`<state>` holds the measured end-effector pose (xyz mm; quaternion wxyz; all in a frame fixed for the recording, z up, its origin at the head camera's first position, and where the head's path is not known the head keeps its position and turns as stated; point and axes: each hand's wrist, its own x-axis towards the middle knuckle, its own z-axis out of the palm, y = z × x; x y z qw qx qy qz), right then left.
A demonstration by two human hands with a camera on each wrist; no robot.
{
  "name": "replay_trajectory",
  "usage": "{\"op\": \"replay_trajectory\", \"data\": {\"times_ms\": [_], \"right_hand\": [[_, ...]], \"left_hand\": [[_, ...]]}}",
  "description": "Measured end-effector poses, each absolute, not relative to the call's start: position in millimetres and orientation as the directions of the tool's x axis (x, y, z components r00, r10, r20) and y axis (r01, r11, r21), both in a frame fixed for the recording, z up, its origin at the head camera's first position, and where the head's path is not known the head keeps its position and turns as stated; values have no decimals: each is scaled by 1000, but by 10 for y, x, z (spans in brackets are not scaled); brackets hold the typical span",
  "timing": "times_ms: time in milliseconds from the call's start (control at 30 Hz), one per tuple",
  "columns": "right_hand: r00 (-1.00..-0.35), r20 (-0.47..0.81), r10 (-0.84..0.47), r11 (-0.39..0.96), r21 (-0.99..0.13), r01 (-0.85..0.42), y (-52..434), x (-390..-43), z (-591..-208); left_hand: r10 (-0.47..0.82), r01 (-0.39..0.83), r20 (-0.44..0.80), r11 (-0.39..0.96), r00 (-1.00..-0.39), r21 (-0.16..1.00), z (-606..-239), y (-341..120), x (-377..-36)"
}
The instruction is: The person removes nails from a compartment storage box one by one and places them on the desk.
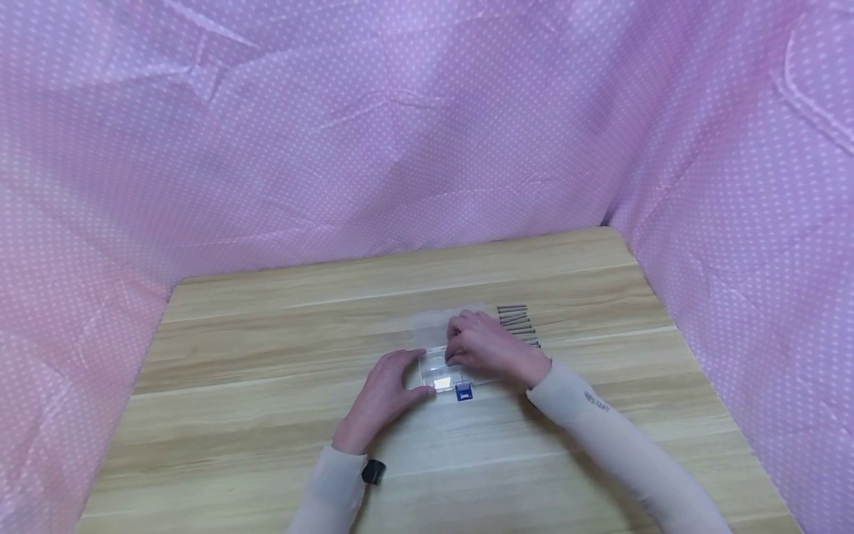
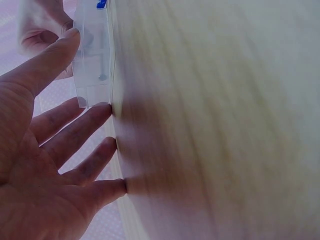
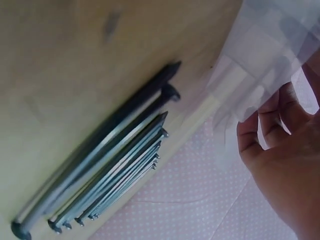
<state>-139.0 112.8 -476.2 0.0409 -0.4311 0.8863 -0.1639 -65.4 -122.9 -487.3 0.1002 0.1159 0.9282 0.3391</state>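
Note:
A clear plastic compartment box (image 1: 434, 371) lies on the table with its transparent lid (image 1: 427, 326) folded back on the far side. My left hand (image 1: 387, 389) holds the box's left end, thumb at the near edge and fingers at the far edge. In the left wrist view, what looks like a nail (image 2: 102, 77) shows through the box wall. My right hand (image 1: 483, 343) is over the box, fingers curled and tips down at a compartment; whether they pinch anything is hidden. Several metal nails (image 3: 112, 135) lie in a row right of the box.
A blue label (image 1: 463, 391) sits on the box's near side. The wooden table (image 1: 267, 415) extends around everything, and pink dotted cloth (image 1: 400, 133) hangs behind it and at both sides. A black band (image 1: 373, 472) is at the left wrist.

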Motion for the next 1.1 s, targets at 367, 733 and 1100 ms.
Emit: {"op": "replay_trajectory", "data": {"times_ms": [367,733,1100], "right_hand": [[-597,-3,-802,567,-316,-760,1111,-1472,-4740],[-576,-13,-817,553,-298,-778,1091,-1487,-4717],[-545,57,-837,519,-233,-822,1124,-1459,-4743]], "left_hand": [[287,145,-110,736,-952,662,-4874,-1232,-653],[282,139,-115,738,-953,660,-4868,-1233,-652],[282,146,-104,738,-954,658,-4871,-1243,-649]]}}
